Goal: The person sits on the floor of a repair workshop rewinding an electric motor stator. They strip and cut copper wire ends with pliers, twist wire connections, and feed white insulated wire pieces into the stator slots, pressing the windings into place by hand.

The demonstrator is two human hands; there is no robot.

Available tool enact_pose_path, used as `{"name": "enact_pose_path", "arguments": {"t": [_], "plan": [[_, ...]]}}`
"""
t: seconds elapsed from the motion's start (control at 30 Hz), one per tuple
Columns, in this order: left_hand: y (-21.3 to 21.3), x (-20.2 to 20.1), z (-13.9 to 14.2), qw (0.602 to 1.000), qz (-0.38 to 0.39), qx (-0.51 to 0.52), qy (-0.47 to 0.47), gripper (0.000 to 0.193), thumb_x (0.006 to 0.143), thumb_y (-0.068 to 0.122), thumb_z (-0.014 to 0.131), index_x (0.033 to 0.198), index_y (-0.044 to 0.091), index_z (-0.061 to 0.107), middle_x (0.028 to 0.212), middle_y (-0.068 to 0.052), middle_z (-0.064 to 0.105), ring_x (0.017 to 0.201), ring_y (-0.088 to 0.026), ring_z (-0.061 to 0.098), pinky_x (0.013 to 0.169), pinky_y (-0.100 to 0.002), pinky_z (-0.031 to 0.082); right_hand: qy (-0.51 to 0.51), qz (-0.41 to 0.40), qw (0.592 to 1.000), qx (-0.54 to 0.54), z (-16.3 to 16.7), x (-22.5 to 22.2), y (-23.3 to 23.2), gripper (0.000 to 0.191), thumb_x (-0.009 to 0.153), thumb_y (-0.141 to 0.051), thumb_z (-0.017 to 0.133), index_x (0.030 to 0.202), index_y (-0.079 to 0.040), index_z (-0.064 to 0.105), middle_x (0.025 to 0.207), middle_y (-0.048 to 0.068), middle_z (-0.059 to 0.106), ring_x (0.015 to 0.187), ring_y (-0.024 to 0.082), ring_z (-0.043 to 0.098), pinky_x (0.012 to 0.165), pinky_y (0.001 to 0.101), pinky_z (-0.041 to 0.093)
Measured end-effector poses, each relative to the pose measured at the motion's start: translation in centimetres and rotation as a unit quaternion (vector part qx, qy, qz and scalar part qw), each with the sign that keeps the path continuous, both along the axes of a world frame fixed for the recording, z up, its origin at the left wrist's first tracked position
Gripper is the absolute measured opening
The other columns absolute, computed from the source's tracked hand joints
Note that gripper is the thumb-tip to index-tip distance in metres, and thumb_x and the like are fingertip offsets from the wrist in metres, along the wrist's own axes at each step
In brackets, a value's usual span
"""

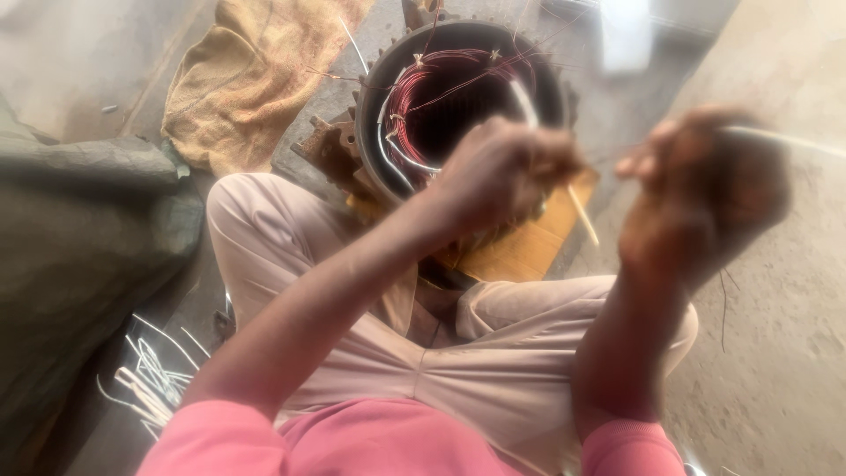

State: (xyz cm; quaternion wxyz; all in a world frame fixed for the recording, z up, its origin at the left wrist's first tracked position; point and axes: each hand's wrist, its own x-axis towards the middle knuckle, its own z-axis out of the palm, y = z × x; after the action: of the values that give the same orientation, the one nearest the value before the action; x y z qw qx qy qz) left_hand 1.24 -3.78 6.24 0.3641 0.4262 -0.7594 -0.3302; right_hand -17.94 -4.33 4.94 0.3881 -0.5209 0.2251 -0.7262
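Head: round stator [458, 106], glossy copper coils [432, 97]

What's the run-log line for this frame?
left hand: pinching thin pale strip | right hand: gripping white sleeve | round metal stator with copper windings: between knees

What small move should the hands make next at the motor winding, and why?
Probably draw the thin wire taut toward the right hand. It runs between that hand and the left hand, both raised in front of the stator, whose copper coils carry loose white sleeves. Blur hides the exact grip.
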Motion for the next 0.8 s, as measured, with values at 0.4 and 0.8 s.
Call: {"name": "enact_pose_path", "arguments": {"t": [0.4,0.8], "plan": [[2.1,1.1,-3.6,0.931,0.07,-0.181,-0.309,0.04,0.101,0.033,0.065,0.072,0.007,0.065,0.056,-0.005,0.062,0.04,-0.013,0.054,0.03,-0.03,0.039,-0.122,0.149,0.979,0.072,-2.1,-2.0,0.1,0.008,0.124,-0.004,0.065,0.117,-0.003,0.067,0.094,0.014,0.07,0.075,0.02,0.067,0.063,0.0364,0.058],[1.6,1.1,1.2,0.935,0.097,-0.304,-0.153,0.017,0.101,0.01,0.069,0.085,0.006,0.069,0.066,-0.005,0.065,0.052,-0.011,0.055,0.04,-0.027,0.041,-0.155,0.122,0.979,0.043,-1.1,-4.6,-0.7,0.009,0.123,-0.003,0.064,0.114,0.0,0.066,0.095,0.016,0.071,0.072,0.022,0.068,0.059,0.0357,0.056]]}}
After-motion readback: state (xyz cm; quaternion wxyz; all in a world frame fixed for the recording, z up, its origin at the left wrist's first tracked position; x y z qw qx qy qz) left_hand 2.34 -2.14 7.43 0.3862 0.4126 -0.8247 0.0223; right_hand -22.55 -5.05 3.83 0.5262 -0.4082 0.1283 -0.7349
